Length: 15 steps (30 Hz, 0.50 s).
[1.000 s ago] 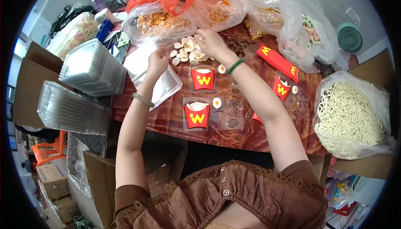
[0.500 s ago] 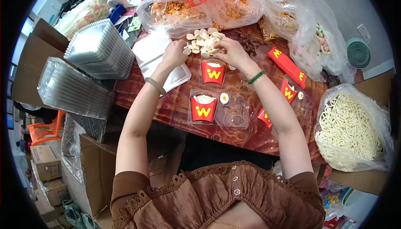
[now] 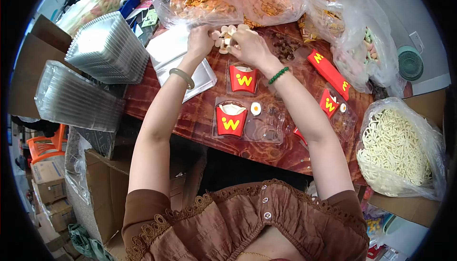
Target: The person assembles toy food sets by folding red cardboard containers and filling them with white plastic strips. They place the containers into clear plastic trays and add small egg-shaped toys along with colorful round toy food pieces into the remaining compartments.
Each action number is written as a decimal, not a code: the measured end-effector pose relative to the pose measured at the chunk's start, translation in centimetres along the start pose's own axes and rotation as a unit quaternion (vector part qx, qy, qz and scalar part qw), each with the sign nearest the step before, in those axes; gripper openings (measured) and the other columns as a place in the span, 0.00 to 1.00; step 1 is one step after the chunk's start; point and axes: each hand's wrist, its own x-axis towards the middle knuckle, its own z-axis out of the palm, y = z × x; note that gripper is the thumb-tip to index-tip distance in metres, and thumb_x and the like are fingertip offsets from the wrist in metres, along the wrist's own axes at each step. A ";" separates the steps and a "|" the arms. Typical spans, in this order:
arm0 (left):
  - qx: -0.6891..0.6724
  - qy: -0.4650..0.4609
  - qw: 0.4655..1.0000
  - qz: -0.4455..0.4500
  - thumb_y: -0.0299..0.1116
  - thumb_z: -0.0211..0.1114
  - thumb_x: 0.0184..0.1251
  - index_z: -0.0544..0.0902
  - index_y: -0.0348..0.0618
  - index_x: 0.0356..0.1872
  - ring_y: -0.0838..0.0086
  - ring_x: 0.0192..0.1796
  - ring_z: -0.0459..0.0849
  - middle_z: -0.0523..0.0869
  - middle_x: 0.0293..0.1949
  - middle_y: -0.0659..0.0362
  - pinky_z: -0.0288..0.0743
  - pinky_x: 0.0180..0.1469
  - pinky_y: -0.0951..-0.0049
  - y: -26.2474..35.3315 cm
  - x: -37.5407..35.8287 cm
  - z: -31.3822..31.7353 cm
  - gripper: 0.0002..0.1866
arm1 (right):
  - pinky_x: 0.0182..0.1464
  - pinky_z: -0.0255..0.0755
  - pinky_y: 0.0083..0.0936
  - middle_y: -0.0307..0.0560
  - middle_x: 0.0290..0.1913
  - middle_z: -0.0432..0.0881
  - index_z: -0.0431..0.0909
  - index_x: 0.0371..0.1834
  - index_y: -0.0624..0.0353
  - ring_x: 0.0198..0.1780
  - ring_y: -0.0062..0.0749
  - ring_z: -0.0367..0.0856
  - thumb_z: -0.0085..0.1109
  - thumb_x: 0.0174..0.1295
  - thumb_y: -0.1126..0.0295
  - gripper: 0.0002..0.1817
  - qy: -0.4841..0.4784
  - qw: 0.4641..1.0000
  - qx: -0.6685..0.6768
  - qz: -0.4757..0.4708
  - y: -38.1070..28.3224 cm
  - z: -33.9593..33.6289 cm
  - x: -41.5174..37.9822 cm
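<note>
At the worktop's far edge, a heap of small pale candies [image 3: 227, 36]: light, hard, brittle-looking, best pinched singly at the rim; left hand [image 3: 200, 41] and right hand [image 3: 250, 47] fingers curled narrow among them, grip unclear.

To your left sit stacked trays [image 3: 107, 47] and cardboard boxes [image 3: 47, 185]; a noodle bag [image 3: 397, 149] and fan [image 3: 410, 62] lie right.

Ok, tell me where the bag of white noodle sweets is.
In the head view, the bag of white noodle sweets sits at the table's right edge, right of the right hand, beside the red fry box.
</note>
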 end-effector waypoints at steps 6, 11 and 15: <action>0.072 -0.052 0.996 -0.002 0.23 0.57 0.53 0.85 0.41 0.40 0.54 0.41 0.84 0.85 0.36 0.45 0.77 0.46 0.61 -0.3 -0.5 0.9 0.14 | 0.47 0.74 0.39 0.56 0.38 0.83 0.81 0.40 0.58 0.43 0.50 0.81 0.56 0.58 0.64 0.12 0.010 0.993 0.023 0.112 3.0 -0.9 2.4; 0.036 -0.051 0.998 0.018 0.22 0.56 0.52 0.85 0.39 0.39 0.54 0.40 0.84 0.85 0.36 0.45 0.77 0.46 0.61 0.9 -1.5 1.8 0.14 | 0.47 0.74 0.31 0.52 0.42 0.83 0.80 0.43 0.62 0.44 0.43 0.82 0.58 0.59 0.67 0.12 0.065 0.993 0.072 0.067 5.2 -4.7 -1.6; 0.008 -0.027 0.999 0.025 0.26 0.62 0.49 0.85 0.39 0.37 0.53 0.38 0.84 0.84 0.33 0.44 0.77 0.44 0.59 1.6 -2.0 1.8 0.12 | 0.46 0.74 0.30 0.51 0.40 0.83 0.80 0.43 0.61 0.42 0.42 0.82 0.59 0.58 0.68 0.12 0.041 0.992 0.076 0.095 5.0 -8.0 -6.8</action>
